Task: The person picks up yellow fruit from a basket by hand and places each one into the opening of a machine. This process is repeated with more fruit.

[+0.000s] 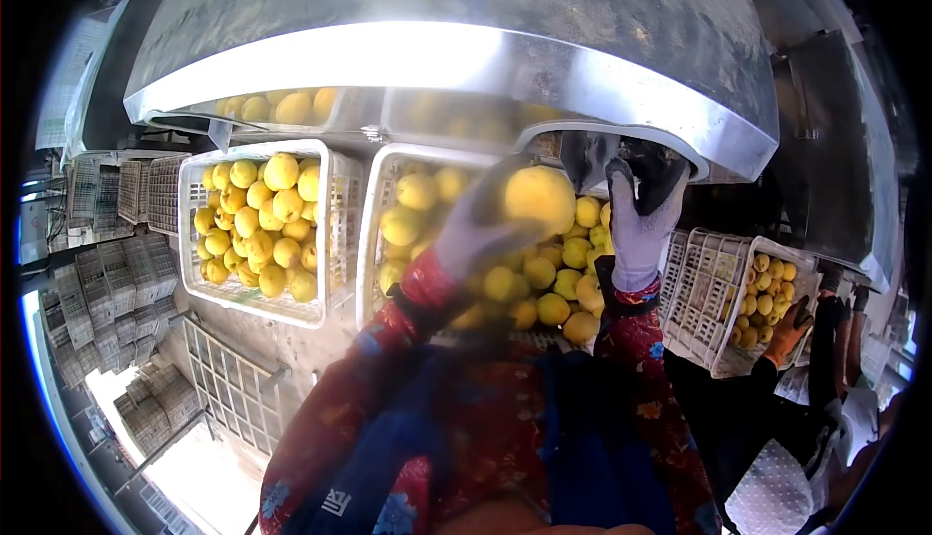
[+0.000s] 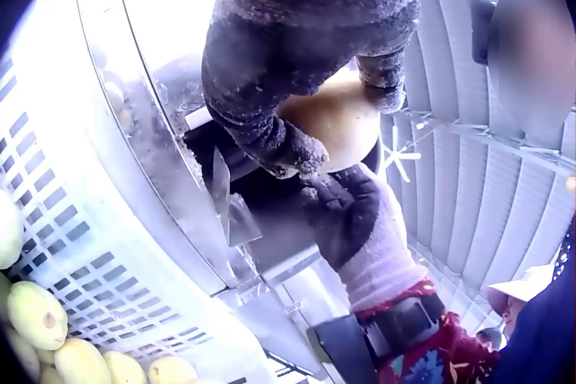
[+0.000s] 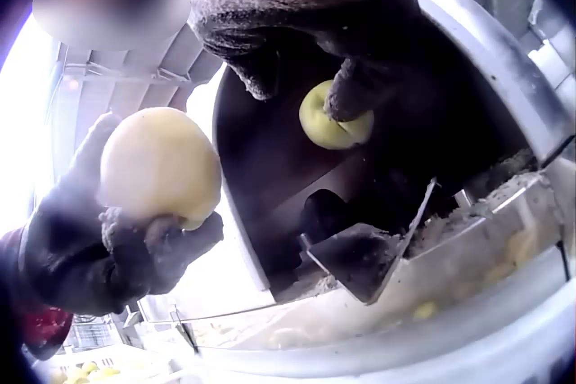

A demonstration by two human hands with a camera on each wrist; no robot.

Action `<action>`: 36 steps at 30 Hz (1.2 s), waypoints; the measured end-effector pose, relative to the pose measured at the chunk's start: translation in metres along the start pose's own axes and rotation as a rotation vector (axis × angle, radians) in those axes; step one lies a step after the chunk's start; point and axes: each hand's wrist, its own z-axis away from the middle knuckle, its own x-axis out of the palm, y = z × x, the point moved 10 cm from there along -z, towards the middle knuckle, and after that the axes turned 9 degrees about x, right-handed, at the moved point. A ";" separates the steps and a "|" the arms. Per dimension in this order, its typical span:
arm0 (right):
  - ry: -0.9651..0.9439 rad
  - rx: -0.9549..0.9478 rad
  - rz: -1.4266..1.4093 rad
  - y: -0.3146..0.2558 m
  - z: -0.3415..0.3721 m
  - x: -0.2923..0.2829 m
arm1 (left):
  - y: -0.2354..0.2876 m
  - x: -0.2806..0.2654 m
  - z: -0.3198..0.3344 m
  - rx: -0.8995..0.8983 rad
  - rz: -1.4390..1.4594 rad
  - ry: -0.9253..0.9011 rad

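Observation:
My gloved left hand [image 1: 476,229] holds a round yellow fruit [image 1: 540,199] above a white crate [image 1: 372,234] full of similar fruit; both are motion-blurred in the head view. In the left wrist view, its dark fingers [image 2: 297,145] curl round the fruit from two sides. My right hand [image 1: 646,229], also gloved, reaches into the dark opening [image 1: 582,131] in the front of a metal machine. Seen from the right wrist, its fingertips stand apart, and one overlaps a smaller greenish-yellow fruit [image 3: 324,123] inside the opening.
To the left stands another white crate [image 1: 322,244] of yellow fruit, with stacked crates [image 1: 116,278] beyond it. The machine's curved metal edge [image 1: 437,54] spans the front. At right, an orange-gloved hand [image 1: 786,336] of another person is beside a fruit crate. Bent metal flaps [image 3: 355,262] edge the opening.

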 end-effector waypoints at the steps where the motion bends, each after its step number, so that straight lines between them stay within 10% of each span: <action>1: -0.104 -0.135 0.157 -0.033 0.020 0.009 | 0.000 0.000 -0.003 0.005 -0.022 -0.001; 7: -0.129 -0.328 0.565 -0.027 0.069 0.035 | -0.018 0.013 -0.015 0.236 -0.468 -0.045; 13: 0.189 -0.291 0.616 -0.017 0.028 0.025 | -0.037 -0.007 -0.005 -0.005 -0.236 0.026; 15: 0.258 -0.345 0.763 0.005 -0.004 0.036 | -0.063 -0.031 0.004 -0.037 -0.732 -0.056; 18: 0.301 -0.417 0.784 -0.012 -0.024 0.035 | -0.101 -0.012 0.026 -0.055 -1.313 -0.502; 20: 0.217 -0.438 0.830 -0.014 -0.019 0.026 | -0.179 -0.018 0.059 -0.424 -1.562 -0.938; 24: 0.096 -0.491 0.531 -0.027 0.037 0.009 | -0.270 -0.032 0.090 0.134 -1.911 -0.961; 30: -0.585 0.221 1.263 0.262 0.068 0.032 | -0.262 -0.026 0.091 -0.217 -1.641 -1.262; 36: -0.645 0.538 1.113 0.279 0.058 0.043 | -0.116 -0.059 0.044 -0.290 -1.127 -0.332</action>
